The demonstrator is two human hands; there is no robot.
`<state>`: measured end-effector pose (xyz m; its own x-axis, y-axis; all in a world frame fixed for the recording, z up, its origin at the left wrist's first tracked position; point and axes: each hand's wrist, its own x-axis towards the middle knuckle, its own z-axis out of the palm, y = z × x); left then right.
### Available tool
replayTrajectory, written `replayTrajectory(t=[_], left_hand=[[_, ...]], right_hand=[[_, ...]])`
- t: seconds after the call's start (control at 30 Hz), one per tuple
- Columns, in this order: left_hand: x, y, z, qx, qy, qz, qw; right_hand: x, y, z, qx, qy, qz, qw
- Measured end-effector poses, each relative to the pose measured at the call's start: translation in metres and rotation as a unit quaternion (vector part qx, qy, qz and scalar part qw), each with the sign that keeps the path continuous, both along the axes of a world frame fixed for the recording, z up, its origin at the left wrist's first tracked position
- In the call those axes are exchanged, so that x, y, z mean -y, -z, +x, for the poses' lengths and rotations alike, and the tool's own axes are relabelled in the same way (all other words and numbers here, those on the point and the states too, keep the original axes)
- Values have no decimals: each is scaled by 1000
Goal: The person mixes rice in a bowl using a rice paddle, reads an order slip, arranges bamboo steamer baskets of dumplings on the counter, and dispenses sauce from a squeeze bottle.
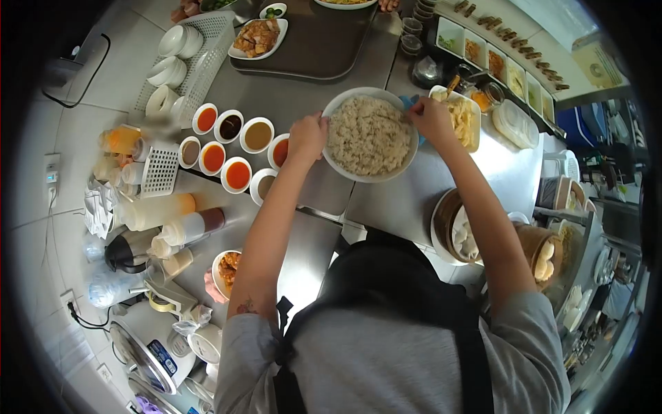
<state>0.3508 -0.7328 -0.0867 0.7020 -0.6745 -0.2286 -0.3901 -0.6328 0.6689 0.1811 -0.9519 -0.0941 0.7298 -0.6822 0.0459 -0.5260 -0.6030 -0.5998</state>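
Note:
A large white bowl point(370, 134) full of rice is over the steel counter, between my two hands. My left hand point(308, 138) grips its left rim with closed fingers. At the upper right rim my right hand point(432, 119) is closed around a blue cloth point(412, 103) pressed near the bowl's edge. Just right of that hand stands a white container point(474, 131) of yellowish pieces with a wooden-handled utensil. To the left of my left hand are several small white bowls of sauce, one red sauce bowl point(279, 151) partly behind my wrist.
A dark tray point(303, 41) with a plate of meat point(257, 38) lies at the back. White baskets of bowls point(207, 55) stand left. Steamers point(460, 228) are at the right. Another person's hand point(215, 288) holds a food bowl point(226, 270) at lower left.

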Motion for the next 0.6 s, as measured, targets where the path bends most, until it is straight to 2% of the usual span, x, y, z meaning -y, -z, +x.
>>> replayTrajectory(t=[0.1, 0.2, 0.3, 0.37, 0.4, 0.47, 0.5, 0.6], left_hand=[[-4, 4, -12, -93, -32, -9, 995], [-8, 7, -37, -163, -91, -43, 981], [-11, 27, -61, -394, -127, -94, 905], [-9, 28, -85, -501, -149, -117, 845], [-7, 30, -95, -552, -160, -127, 809], [-4, 43, -105, -580, -153, -123, 790], [-3, 47, -107, -594, -151, -122, 781], [-23, 35, -119, -534, -22, -76, 842]], right_hand=[[-28, 0, -26, -31, 73, -21, 997], [-50, 1, -44, -5, 111, 11, 994], [-73, 13, -52, 51, 184, 57, 980], [-93, 17, -55, 94, 214, 63, 970], [-104, 25, -54, 102, 234, 99, 962], [-122, 37, -52, 117, 269, 170, 941], [-131, 32, -53, 113, 229, 189, 948], [-149, 15, -61, 67, 74, 230, 968]])
